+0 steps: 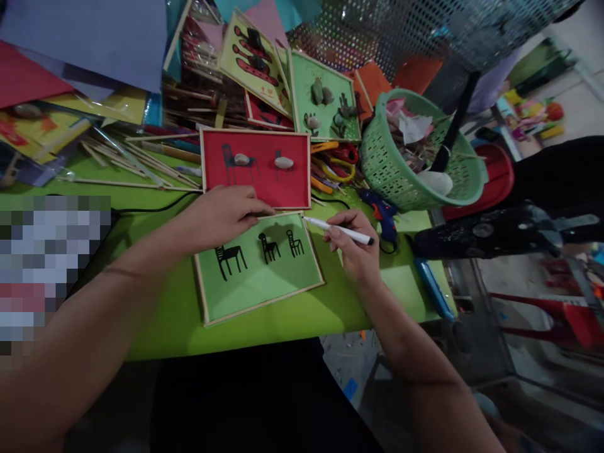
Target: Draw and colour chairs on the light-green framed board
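A green framed card [264,283] with three black chairs drawn on it lies on the green table [165,327]. My right hand [353,242] holds a white marker [337,231], its tip pointing left at the card's upper right corner. My left hand [231,214] rests over the card's upper left edge, fingers stretched to the right and slightly apart, with nothing visible in them. Just behind it lies a red framed card [267,179] with two pebbles on drawn chairs.
A green basket [377,151] of scraps stands at the back right, beside a blue glue gun [384,217]. Scissors [340,170], thin sticks [136,160] and more framed pebble cards [346,104] lie behind. A dark cable runs along the left.
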Motion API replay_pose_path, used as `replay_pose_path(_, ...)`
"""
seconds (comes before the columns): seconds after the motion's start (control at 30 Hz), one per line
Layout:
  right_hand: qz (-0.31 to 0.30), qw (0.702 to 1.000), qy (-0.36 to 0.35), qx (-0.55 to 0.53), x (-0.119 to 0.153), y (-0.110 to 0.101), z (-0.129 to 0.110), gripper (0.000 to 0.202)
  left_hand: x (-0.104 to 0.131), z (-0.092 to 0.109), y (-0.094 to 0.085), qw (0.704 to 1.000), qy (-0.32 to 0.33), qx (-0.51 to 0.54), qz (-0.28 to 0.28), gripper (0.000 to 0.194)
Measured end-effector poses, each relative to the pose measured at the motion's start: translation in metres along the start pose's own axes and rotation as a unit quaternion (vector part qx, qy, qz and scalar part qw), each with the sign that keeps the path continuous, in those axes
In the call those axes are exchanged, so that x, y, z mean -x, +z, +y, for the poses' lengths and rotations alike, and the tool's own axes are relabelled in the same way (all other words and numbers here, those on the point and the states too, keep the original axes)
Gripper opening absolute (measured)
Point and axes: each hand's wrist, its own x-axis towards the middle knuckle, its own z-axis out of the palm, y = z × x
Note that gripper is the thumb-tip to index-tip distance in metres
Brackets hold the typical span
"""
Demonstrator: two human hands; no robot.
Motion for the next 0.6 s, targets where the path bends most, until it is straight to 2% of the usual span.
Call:
replay_pose_path(0.33,-0.02,1.0,0.001,-0.007,0.003,0.0003,0.0009,0.026,-0.0016,-0.0023,0.0014,1.0,-0.006,0.007,-0.003,0.046)
replay_pose_path(0.6,-0.008,1.0,-0.003,0.008,0.0019,0.0009,-0.0013,0.031,-0.0009,-0.0051,0.0037,1.0,0.004,0.009,0.008,0.046)
